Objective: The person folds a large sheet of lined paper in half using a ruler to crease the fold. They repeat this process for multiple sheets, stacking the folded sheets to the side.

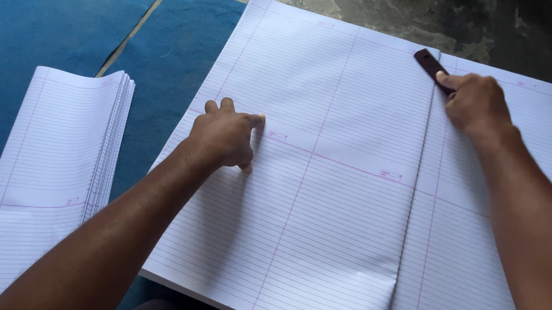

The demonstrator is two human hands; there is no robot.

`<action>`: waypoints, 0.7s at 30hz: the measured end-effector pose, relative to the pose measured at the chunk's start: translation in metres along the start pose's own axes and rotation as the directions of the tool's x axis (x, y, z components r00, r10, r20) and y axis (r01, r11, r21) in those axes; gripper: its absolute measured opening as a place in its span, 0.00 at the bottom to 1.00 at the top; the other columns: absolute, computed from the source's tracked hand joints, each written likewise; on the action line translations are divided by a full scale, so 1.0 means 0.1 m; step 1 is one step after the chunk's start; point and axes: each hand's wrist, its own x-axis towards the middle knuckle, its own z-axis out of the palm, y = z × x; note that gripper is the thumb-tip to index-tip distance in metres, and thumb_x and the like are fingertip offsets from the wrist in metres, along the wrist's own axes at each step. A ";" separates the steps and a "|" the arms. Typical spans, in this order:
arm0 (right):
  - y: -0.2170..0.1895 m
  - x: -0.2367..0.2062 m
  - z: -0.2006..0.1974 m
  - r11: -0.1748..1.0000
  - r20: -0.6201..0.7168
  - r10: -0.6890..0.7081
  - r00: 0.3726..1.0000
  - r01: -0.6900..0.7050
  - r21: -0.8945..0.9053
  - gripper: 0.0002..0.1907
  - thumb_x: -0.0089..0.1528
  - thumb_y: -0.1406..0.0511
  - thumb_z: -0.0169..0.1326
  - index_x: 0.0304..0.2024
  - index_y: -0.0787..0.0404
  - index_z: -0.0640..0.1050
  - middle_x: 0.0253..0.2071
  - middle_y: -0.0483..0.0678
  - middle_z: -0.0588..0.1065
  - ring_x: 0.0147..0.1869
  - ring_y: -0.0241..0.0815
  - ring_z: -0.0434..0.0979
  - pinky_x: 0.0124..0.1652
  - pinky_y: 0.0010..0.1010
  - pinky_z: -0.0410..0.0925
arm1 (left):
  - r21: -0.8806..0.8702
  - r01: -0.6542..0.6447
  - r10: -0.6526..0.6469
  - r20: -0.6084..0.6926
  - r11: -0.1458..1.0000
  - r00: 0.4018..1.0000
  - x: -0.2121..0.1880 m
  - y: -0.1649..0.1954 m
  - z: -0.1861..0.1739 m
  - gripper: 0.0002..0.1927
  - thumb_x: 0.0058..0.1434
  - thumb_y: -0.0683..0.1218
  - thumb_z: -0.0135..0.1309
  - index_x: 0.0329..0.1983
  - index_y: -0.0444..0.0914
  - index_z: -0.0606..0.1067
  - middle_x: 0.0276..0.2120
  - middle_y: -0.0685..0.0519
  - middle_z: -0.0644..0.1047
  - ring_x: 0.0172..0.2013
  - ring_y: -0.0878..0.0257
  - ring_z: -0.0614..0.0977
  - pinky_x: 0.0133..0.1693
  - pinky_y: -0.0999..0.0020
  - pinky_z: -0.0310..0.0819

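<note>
- Two bare hands are working on a large ruled sheet point(327, 209) lying flat on blue matting point(27, 20).
- Left hand point(225, 137) is pressing down on the sheet's left half, fingers loosely curled, grasping nothing.
- Right hand point(477, 101) is clenching a dark flat tool point(431, 66), its tip lying on the fold line near the sheet's far edge.
- Folded ruled sheets point(54, 169) are lying stacked to the left, apart.

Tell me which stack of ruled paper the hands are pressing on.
The big spread stack at centre; the narrower folded stack lies untouched on its left.
</note>
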 end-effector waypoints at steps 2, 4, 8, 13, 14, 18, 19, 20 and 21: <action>0.06 -0.17 0.03 0.994 -0.044 -0.107 0.993 0.108 0.014 0.24 0.67 0.69 0.54 0.63 0.39 0.75 0.50 0.53 0.80 0.45 0.48 0.83 0.48 0.40 0.76 | -0.002 0.004 -0.004 -0.001 1.000 1.000 -0.03 -0.01 0.01 0.47 0.47 0.50 0.73 0.71 0.55 0.65 0.65 0.37 0.63 0.65 0.41 0.64 0.56 0.51 0.78; 0.14 -0.37 0.03 0.967 -0.132 -0.248 0.960 0.254 0.027 0.23 0.67 0.70 0.55 0.61 0.40 0.78 0.48 0.54 0.81 0.46 0.48 0.83 0.51 0.38 0.75 | -0.013 0.004 -0.004 -0.008 1.000 1.000 -0.06 -0.01 0.02 0.47 0.47 0.50 0.73 0.71 0.54 0.65 0.65 0.38 0.63 0.66 0.41 0.63 0.57 0.50 0.76; 0.21 -0.85 0.04 0.907 -0.169 -0.410 0.896 0.420 0.025 0.25 0.61 0.75 0.56 0.58 0.46 0.79 0.49 0.52 0.80 0.44 0.47 0.83 0.52 0.36 0.75 | -0.037 0.013 -0.014 -0.028 0.999 1.000 -0.13 -0.02 0.06 0.47 0.46 0.49 0.73 0.70 0.57 0.66 0.66 0.41 0.63 0.67 0.43 0.63 0.59 0.51 0.75; 0.24 -1.47 -0.03 0.923 0.016 -0.384 0.923 0.384 0.022 0.25 0.63 0.75 0.54 0.59 0.46 0.77 0.48 0.49 0.81 0.35 0.44 0.83 0.45 0.31 0.79 | -0.058 0.037 -0.038 -0.009 0.998 0.999 -0.22 -0.02 0.10 0.46 0.47 0.49 0.72 0.70 0.59 0.66 0.68 0.41 0.61 0.68 0.42 0.60 0.58 0.49 0.75; 0.26 -1.59 -0.05 0.891 -0.033 -0.452 0.891 0.453 0.024 0.25 0.61 0.75 0.55 0.58 0.47 0.78 0.49 0.50 0.81 0.36 0.44 0.81 0.45 0.31 0.79 | -0.061 0.045 -0.046 -0.007 0.997 0.999 -0.24 -0.01 0.10 0.46 0.47 0.49 0.72 0.70 0.59 0.66 0.68 0.41 0.61 0.69 0.42 0.59 0.59 0.49 0.75; 0.34 -2.01 -0.10 0.835 -0.070 -0.547 0.834 0.550 0.027 0.22 0.61 0.74 0.55 0.55 0.48 0.79 0.52 0.50 0.79 0.35 0.43 0.79 0.41 0.32 0.78 | -0.058 0.071 -0.072 -0.009 0.996 0.997 -0.34 0.03 0.11 0.47 0.46 0.50 0.73 0.70 0.60 0.65 0.69 0.43 0.61 0.69 0.44 0.59 0.60 0.50 0.73; 0.36 -2.11 -0.11 0.846 -0.041 -0.532 0.846 0.533 0.032 0.21 0.62 0.73 0.54 0.55 0.47 0.79 0.53 0.49 0.79 0.34 0.42 0.79 0.40 0.31 0.78 | -0.055 0.076 -0.077 -0.012 0.996 0.997 -0.36 0.04 0.11 0.47 0.46 0.50 0.73 0.70 0.60 0.66 0.69 0.43 0.61 0.69 0.45 0.60 0.60 0.50 0.73; 0.39 -2.21 -0.11 0.833 -0.039 -0.553 0.832 0.554 0.010 0.21 0.62 0.73 0.54 0.54 0.47 0.80 0.53 0.49 0.79 0.34 0.43 0.79 0.39 0.32 0.78 | -0.054 0.077 -0.078 -0.015 0.996 0.997 -0.38 0.05 0.11 0.47 0.46 0.50 0.73 0.70 0.61 0.66 0.69 0.44 0.61 0.69 0.45 0.60 0.60 0.50 0.72; 0.41 -2.30 -0.11 0.819 -0.035 -0.574 0.818 0.574 -0.011 0.20 0.61 0.72 0.55 0.53 0.47 0.80 0.53 0.49 0.80 0.34 0.43 0.78 0.38 0.32 0.78 | -0.053 0.078 -0.079 -0.018 0.996 0.997 -0.40 0.05 0.12 0.47 0.46 0.50 0.73 0.70 0.61 0.66 0.69 0.44 0.62 0.69 0.46 0.61 0.61 0.50 0.72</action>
